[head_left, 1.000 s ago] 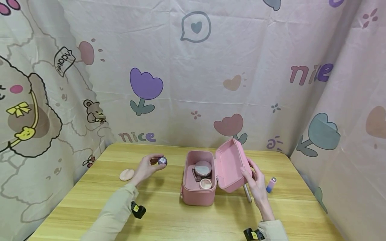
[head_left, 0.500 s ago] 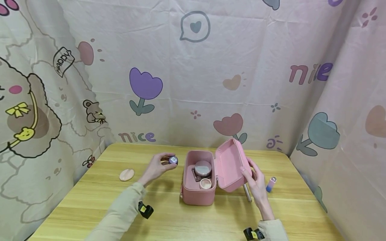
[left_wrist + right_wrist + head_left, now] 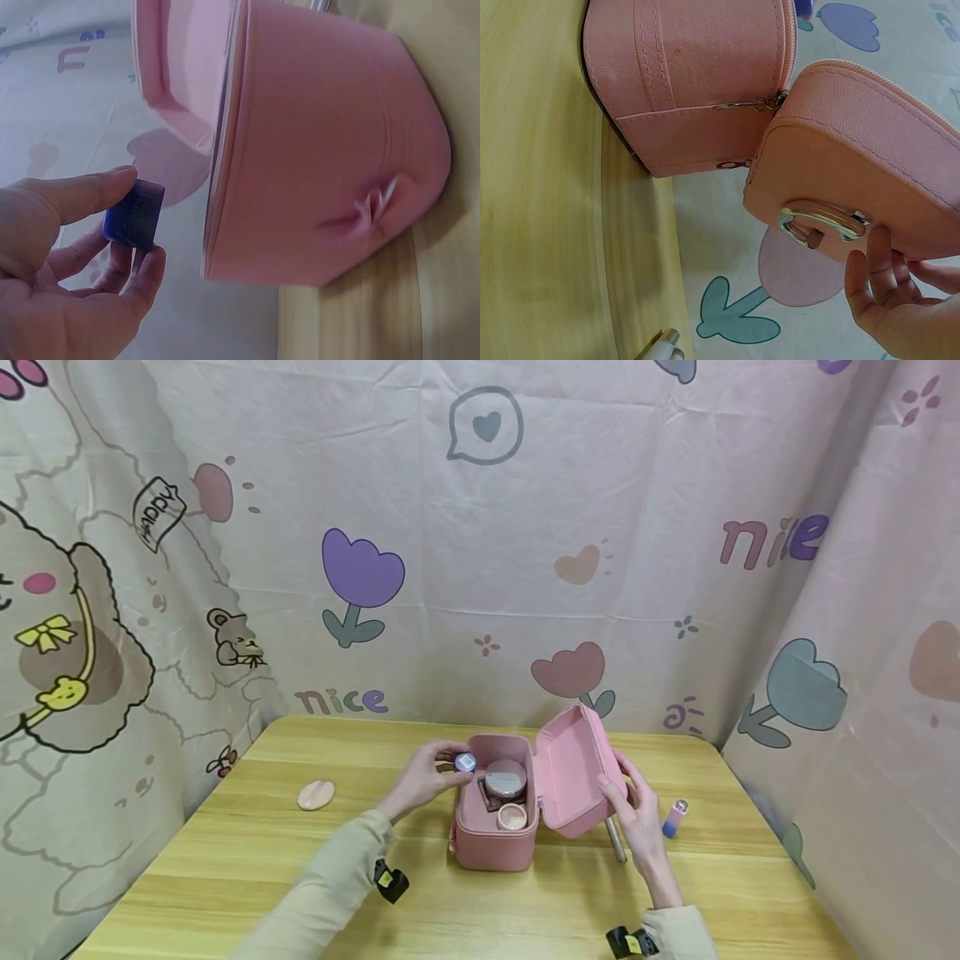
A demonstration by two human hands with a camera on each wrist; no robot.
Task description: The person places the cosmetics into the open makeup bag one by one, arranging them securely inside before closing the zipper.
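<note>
On the table [image 3: 487, 914], a pale puff [image 3: 316, 795] lies left of the pink case [image 3: 495, 852], which contains a round compact [image 3: 506, 779]; the raised lid [image 3: 573, 768] partly hides a silver tube [image 3: 617, 842]. Left hand [image 3: 423, 779] extended, fingers pinching a blue jar [image 3: 465, 762] above the left rim; right hand [image 3: 636, 806] grips the lid's edge, fingers curled.

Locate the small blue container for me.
In the head view, the small blue container is pinched in the left hand, at the left edge of the open pink case, left of the round compact inside.
</note>
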